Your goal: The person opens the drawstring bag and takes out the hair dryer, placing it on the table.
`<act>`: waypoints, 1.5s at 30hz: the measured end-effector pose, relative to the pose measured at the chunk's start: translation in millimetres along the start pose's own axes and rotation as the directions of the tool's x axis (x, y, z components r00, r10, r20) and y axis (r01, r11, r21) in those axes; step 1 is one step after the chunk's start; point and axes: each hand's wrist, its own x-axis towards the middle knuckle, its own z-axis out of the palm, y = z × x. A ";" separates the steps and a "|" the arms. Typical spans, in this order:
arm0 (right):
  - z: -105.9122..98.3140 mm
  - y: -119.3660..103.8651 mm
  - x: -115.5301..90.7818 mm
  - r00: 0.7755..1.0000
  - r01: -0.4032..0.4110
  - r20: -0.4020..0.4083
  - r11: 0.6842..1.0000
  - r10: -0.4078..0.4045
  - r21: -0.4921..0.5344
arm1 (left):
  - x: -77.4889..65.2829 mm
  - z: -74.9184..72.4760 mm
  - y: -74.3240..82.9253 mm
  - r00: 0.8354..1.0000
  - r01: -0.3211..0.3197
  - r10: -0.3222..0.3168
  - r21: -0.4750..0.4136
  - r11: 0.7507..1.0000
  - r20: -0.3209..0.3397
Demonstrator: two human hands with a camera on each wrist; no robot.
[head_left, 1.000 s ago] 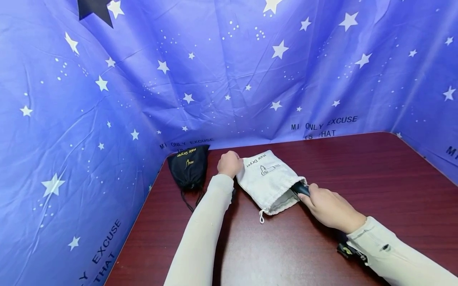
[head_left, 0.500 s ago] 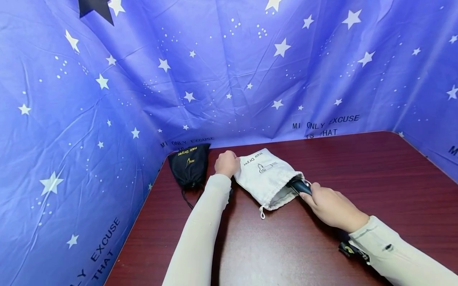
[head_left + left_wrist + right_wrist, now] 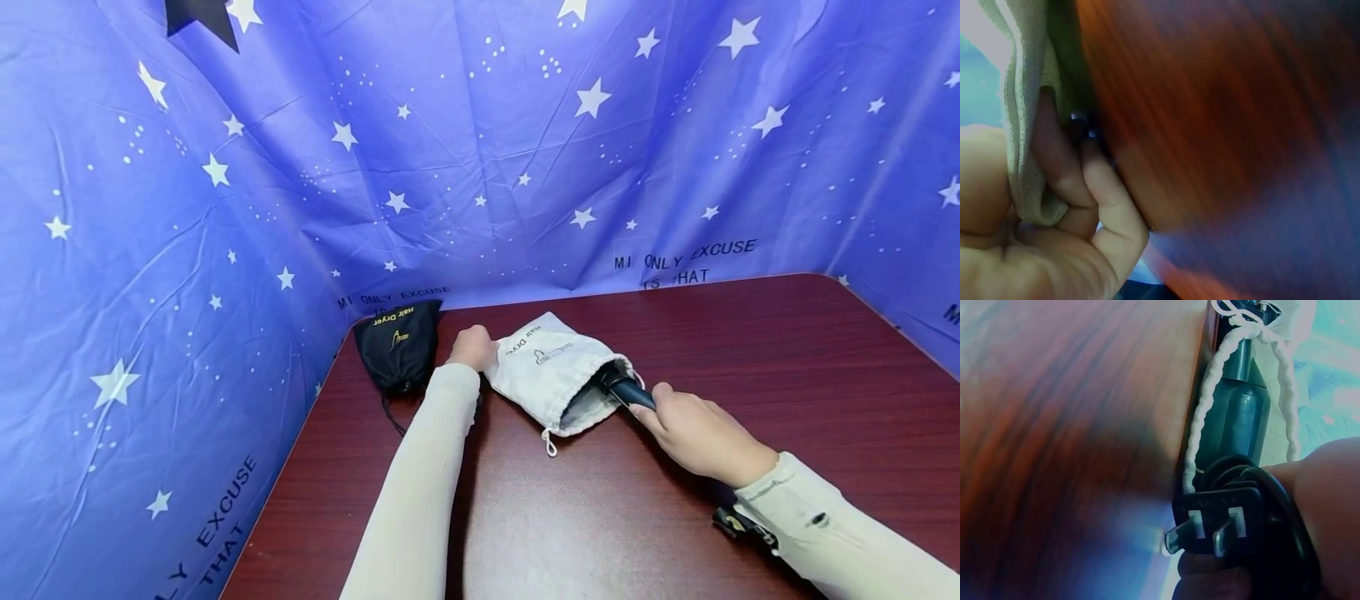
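A white cloth drawstring bag (image 3: pixel 555 383), printed "Hair Dryer", lies on the table with its mouth facing the right hand. My left hand (image 3: pixel 472 347) pinches the bag's far-left corner; in the left wrist view the cloth (image 3: pixel 1025 144) is folded between thumb and fingers. My right hand (image 3: pixel 705 437) grips a dark hair dryer (image 3: pixel 632 392), whose other end is hidden inside the bag. Close up in the right wrist view, a black two-prong plug (image 3: pixel 1219 519) and coiled cord (image 3: pixel 1288 500) are bunched in that hand, beside the white rope-like rim (image 3: pixel 1211 394) of the mouth.
To the left hand's left lies a black drawstring bag (image 3: pixel 401 354), also printed "Hair Dryer", its mouth drawn tight. The table (image 3: pixel 570 533) is dark red wood. A blue star-printed curtain (image 3: pixel 480 142) stands behind it and along the sides.
The left hand and the white bag have shifted a little leftward. The bag's mouth has drawn away from the right hand, and more of the hair dryer shows outside it.
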 end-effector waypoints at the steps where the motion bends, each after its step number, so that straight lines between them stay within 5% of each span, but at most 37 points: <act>1: 0.5 0.3 -0.1 1.000 -0.001 0.003 1.000 0.001 0.002 | 0.5 0.6 -0.5 1.000 -0.001 0.001 0.016 1.000 0.014; 12: -0.5 2.6 -2.3 1.000 0.006 0.006 1.000 -0.006 0.003 | 5.7 2.5 2.1 0.997 -0.011 0.003 0.087 0.996 0.081; 45: -6.0 4.9 -11.7 1.000 -0.019 0.015 1.000 0.019 -0.013 | 1.7 1.5 6.1 0.997 -0.037 0.028 0.117 0.992 0.078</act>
